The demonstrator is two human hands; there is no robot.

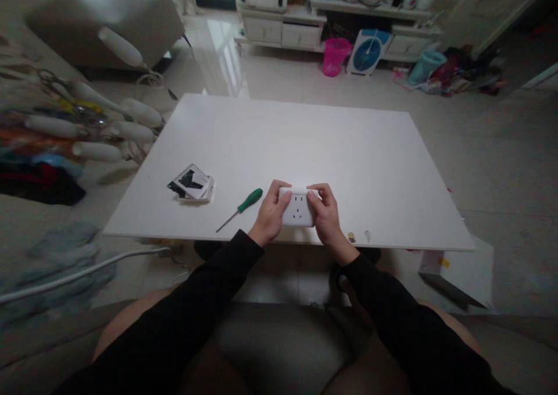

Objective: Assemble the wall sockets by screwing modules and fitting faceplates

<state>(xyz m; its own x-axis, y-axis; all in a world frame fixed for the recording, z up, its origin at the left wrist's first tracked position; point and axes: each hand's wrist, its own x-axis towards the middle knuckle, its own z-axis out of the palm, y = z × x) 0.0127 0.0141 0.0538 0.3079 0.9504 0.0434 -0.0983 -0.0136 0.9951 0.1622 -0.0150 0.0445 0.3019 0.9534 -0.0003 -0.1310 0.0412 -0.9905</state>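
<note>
Between both hands is a white wall socket [298,210], its slotted face turned up toward me near the table's front edge. My left hand [274,213] grips its left side, thumb on the face and fingers curled behind. On the right side, my right hand [326,213] holds it the same way. The socket's underside is hidden. To the left of my left hand lies a screwdriver [248,201] with a green handle, its shaft pointing toward the front left. Farther left rests a small stack of white and black square pieces [192,184].
The white table [305,139] spans the view ahead. Two small stickers or marks, one a yellow figure [351,237], sit near its front edge. A lamp with several white shades [139,113] stands close to the left edge. A white box [462,270] is below the right corner.
</note>
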